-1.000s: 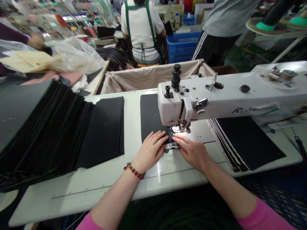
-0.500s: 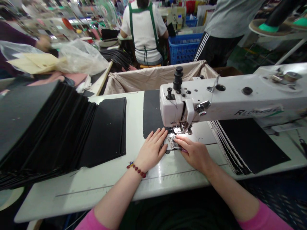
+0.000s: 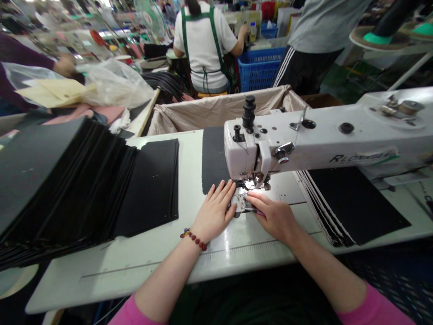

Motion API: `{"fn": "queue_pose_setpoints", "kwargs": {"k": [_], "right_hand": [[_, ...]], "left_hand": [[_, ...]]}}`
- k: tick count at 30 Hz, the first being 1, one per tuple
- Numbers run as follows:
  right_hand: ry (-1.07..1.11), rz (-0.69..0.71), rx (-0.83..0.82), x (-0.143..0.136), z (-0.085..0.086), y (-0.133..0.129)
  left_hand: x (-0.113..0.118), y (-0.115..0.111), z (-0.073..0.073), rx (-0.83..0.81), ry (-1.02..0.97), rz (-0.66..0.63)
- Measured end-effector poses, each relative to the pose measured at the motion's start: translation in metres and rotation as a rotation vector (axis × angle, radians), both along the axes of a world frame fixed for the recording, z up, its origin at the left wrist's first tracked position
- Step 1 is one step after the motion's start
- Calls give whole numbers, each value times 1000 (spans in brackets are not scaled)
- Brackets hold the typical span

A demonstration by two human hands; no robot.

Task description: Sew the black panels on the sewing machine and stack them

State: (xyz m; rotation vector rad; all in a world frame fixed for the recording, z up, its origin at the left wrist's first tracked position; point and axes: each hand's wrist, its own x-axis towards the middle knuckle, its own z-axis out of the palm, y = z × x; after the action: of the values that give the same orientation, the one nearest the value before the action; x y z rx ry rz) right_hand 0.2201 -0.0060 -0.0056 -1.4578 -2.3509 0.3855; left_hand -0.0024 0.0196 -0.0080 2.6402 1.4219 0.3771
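Observation:
My left hand (image 3: 216, 210) lies flat with its fingers spread, the fingertips at the lower edge of a dark panel (image 3: 214, 158), left of the presser foot (image 3: 253, 183). Close to the metal needle plate (image 3: 241, 203), my right hand (image 3: 274, 216) has its fingers pressed together around something small and purplish, mostly hidden under them. Both hands are below the head of the white sewing machine (image 3: 304, 140). The dark panel runs back beside the machine head, partly covered by it.
Black panels (image 3: 149, 180) are stacked at the left, beside a taller pile (image 3: 67, 180). More black panels (image 3: 355, 203) lie at the right. A cloth-lined bin (image 3: 209, 110) stands behind the table (image 3: 118, 271). Other people are beyond, near a blue crate (image 3: 259, 67).
The view has shifted slightly. Both my hands keep nearly the same place. The person in the green-strapped apron has raised the right arm, and a person at the far left has moved a little.

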Motion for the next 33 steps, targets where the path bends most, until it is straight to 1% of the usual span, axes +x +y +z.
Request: {"fn": "queue_pose_setpoints", "kwargs": {"k": [7, 12, 20, 28, 31, 33], "right_hand": [[-3, 2, -8, 1, 0, 0], [-4, -1, -16, 0, 0, 0], [27, -8, -12, 0, 1, 0], [25, -32, -9, -2, 6, -3], [27, -32, -1, -3, 8, -3], [25, -35, 5, -3, 9, -4]], "left_hand": [[1, -1, 0, 10, 18, 21], [1, -2, 0, 23, -12, 55], [0, -1, -2, 23, -42, 45], [-1, 1, -6, 27, -67, 26], [0, 0, -2, 41, -76, 28], [0, -2, 7, 76, -96, 78]]}}
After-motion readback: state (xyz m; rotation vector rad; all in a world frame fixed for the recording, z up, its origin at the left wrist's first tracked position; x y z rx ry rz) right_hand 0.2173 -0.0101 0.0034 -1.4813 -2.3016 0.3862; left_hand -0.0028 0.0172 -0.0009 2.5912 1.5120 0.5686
